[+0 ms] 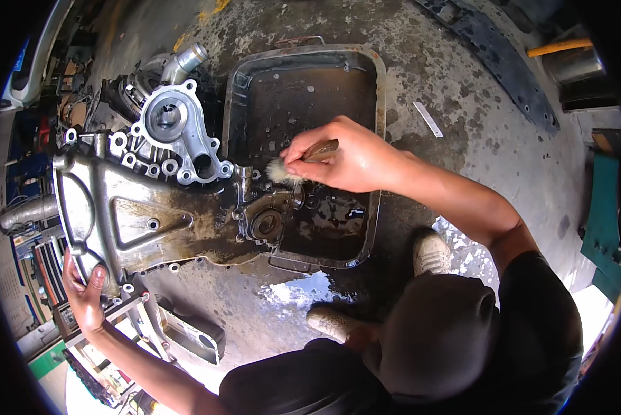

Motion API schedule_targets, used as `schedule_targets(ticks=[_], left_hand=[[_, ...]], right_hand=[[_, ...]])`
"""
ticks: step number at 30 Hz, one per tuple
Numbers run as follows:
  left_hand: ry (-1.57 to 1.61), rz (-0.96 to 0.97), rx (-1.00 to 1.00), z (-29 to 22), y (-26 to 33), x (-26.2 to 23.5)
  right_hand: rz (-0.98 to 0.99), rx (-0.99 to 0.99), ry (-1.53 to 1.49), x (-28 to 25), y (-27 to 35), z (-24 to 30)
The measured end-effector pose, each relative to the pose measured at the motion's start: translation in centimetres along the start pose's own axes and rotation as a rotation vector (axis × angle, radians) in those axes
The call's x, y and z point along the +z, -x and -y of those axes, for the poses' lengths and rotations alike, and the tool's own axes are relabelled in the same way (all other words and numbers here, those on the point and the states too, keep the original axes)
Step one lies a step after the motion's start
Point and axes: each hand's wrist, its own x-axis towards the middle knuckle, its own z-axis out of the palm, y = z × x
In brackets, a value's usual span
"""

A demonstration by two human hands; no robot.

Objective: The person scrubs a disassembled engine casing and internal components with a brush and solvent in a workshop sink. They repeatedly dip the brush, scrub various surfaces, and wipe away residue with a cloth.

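Note:
My right hand grips a brush with pale bristles and a short wooden handle. Its bristles are beside the oily right end of a long metal engine cover, above a rectangular metal tray of dark liquid. That end, with a round opening, juts over the tray's left side. The cover's left part looks shiny, while brown grime coats its right part. My left hand is closed on the cover's lower left corner, thumb on top and fingers round the edge.
Behind the cover stands a silver housing with a pipe stub. An oblong metal pan lies on the floor near my left forearm. A flat pale strip lies right of the tray. Farther off is a long dark panel. Shoes show below the tray.

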Motion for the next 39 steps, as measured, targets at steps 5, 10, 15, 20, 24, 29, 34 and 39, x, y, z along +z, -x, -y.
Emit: schedule_targets(ticks=[5, 10, 15, 20, 24, 29, 34, 39], left_hand=[[0.095, 0.053, 0.029, -1.5, -0.1, 0.6], [0.096, 0.006, 0.097, -2.2, -0.1, 1.2], [0.073, 0.027, 0.035, -2.3, -0.3, 1.3], [0.019, -0.004, 0.055, -1.2, -0.3, 0.8], [0.074, -0.033, 0.02, -1.0, 0.0, 1.4], [0.089, -0.001, 0.034, -1.3, -0.1, 2.1], [0.105, 0.016, 0.018, -1.3, 0.0, 1.6], [0.085, -0.017, -0.027, -0.6, 0.3, 2.0]], right_hand=[[0.05, -0.06, 0.025, 1.6, 0.2, -0.2], [-0.049, -0.13, -0.02, 3.7, 0.6, 1.0], [-0.11, 0.073, 0.076, 1.7, 0.3, 0.1], [-0.173, 0.029, 0.014, 3.1, 1.1, -1.1], [-0.212, -0.133, -0.039, 3.9, 0.6, 0.6], [-0.23, -0.037, 0.044, 2.2, -0.6, -1.4], [-0.167, -0.334, 0.087, 4.1, 0.0, -3.1], [-0.254, 0.122, 0.533, -2.0, -3.4, -6.6]])
